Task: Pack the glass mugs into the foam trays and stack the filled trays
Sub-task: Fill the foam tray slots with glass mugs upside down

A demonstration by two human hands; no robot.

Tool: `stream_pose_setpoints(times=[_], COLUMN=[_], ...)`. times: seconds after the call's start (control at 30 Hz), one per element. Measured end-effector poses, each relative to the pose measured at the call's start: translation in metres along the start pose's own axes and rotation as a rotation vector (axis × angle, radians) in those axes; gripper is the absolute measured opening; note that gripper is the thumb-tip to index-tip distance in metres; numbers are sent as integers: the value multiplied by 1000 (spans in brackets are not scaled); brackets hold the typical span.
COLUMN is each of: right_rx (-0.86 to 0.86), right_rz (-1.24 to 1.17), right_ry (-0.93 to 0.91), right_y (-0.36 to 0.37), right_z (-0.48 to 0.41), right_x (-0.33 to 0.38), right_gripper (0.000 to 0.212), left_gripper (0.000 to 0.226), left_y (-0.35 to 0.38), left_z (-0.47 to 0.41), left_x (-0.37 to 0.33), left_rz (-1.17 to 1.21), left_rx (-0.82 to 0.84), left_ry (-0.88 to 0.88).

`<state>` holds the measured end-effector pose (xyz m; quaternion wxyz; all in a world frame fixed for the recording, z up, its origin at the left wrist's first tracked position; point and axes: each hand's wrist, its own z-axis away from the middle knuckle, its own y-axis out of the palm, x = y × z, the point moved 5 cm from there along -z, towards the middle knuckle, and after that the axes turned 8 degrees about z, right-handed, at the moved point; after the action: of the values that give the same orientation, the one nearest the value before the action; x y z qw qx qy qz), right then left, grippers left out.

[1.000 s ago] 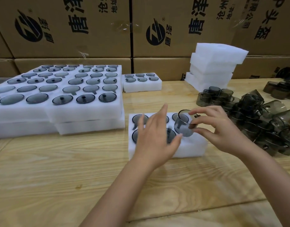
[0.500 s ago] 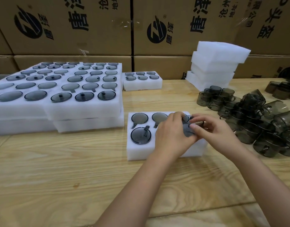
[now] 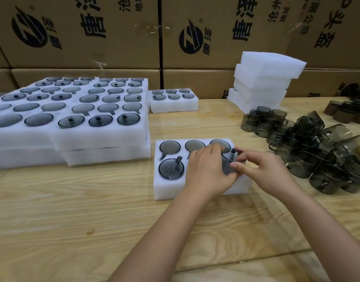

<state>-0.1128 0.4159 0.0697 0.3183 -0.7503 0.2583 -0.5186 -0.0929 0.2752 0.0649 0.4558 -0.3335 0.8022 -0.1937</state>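
Wooden table (image 3: 73, 210) with pale grain; printed cardboard boxes (image 3: 114, 37) wall off the back. A second ago your left hand (image 3: 207, 171) lay flat and open over the foam tray (image 3: 169, 190) while your right hand (image 3: 264, 169) alone held the glass mug (image 3: 228, 163) up. Now both hands are on it and it sits lower, at the tray's front-right pocket. Whether it is fully seated is hidden.

The tray is soft white foam with round pockets. Seated mugs (image 3: 171, 168) show as smoky grey discs. Filled trays (image 3: 93, 137) are stacked at left, blank foam blocks (image 3: 264, 82) at back right, and loose mugs (image 3: 307, 151) are heaped at right.

Your left fingers curl round the mug's near side, knuckles up. Your right thumb and fingertips pinch its far side, wrist low.
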Motion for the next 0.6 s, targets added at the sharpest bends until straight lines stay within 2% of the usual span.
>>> stream_pose_setpoints(times=[0.2, 0.3, 0.4, 0.43, 0.5, 0.6], right_rx=[33, 96, -91, -115, -15, 166], right_rz=[42, -90, -148, -92, 110, 310], right_ry=[-33, -2, 31, 57, 157, 321], right_y=[4, -2, -15, -14, 0, 28], right_z=[6, -2, -22, -32, -54, -69], right_x=[-6, -4, 4, 5, 7, 3], right_gripper=[9, 10, 27, 35, 49, 56], left_gripper=[48, 50, 49, 48, 49, 55], left_y=[7, 2, -5, -7, -6, 8], left_z=[3, 0, -9, -15, -30, -45], left_x=[-4, -6, -10, -11, -9, 5], left_rz=[-26, -43, 116, 160, 77, -136], left_rx=[79, 119, 101, 67, 35, 171], left_ry=[-38, -40, -79, -117, -195, -300])
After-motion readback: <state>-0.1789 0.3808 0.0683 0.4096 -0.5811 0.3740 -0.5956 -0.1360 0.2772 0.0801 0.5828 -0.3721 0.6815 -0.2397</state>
